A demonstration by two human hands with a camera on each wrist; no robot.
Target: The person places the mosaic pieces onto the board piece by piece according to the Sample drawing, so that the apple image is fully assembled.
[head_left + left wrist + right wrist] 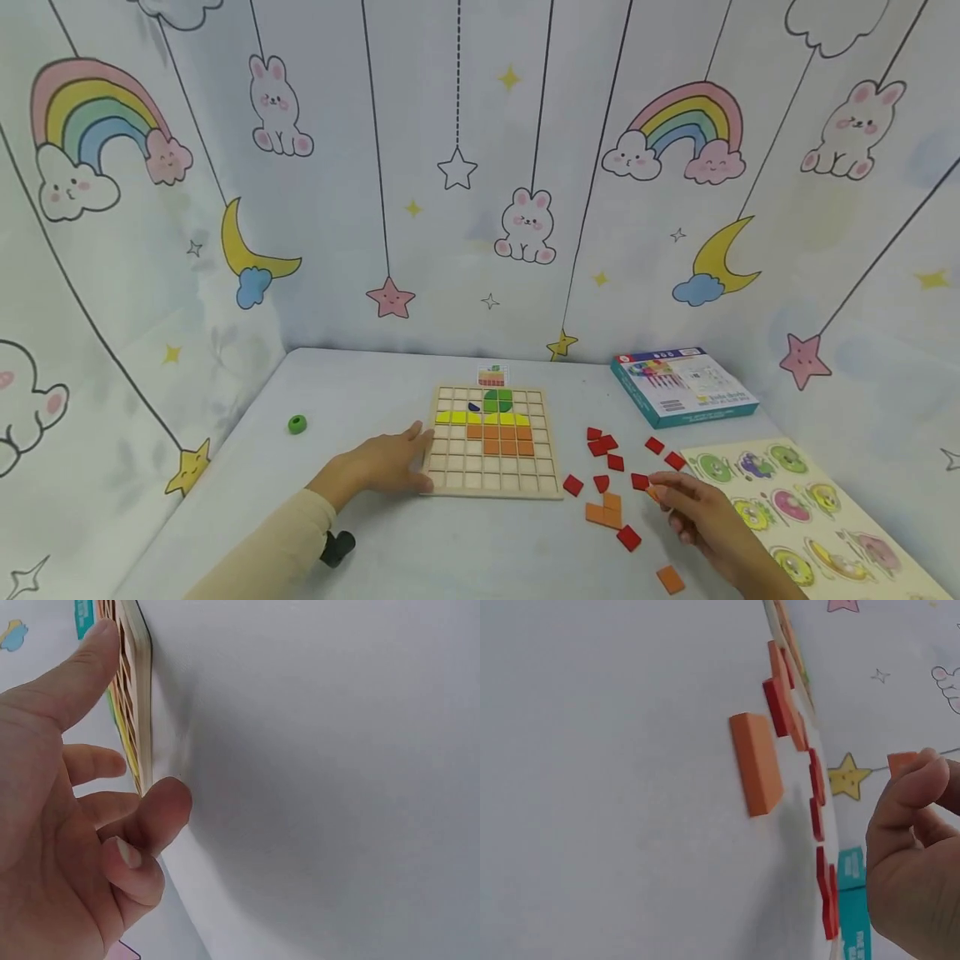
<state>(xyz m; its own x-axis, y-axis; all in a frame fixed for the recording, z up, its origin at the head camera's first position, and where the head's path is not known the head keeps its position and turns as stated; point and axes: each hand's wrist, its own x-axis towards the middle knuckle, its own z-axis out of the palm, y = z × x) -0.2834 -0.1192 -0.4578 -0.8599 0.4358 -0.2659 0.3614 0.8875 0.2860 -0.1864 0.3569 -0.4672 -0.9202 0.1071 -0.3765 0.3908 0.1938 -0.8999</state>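
Observation:
A wooden grid board lies on the table, holding green pieces, a small dark blue piece, a yellow row and orange tiles. My left hand is at the board's left edge, thumb and fingers spread along it. In the left wrist view, the thumb lies against the board's side and the other fingers are loosely bent. Between thumb and finger, my right hand pinches an orange tile, raised above the table. Loose red tiles and orange tiles lie between board and right hand.
A picture card sits behind the board. At the back right is a teal-edged box, with a fruit sticker sheet in front of it. On the left are a green bead and a black object.

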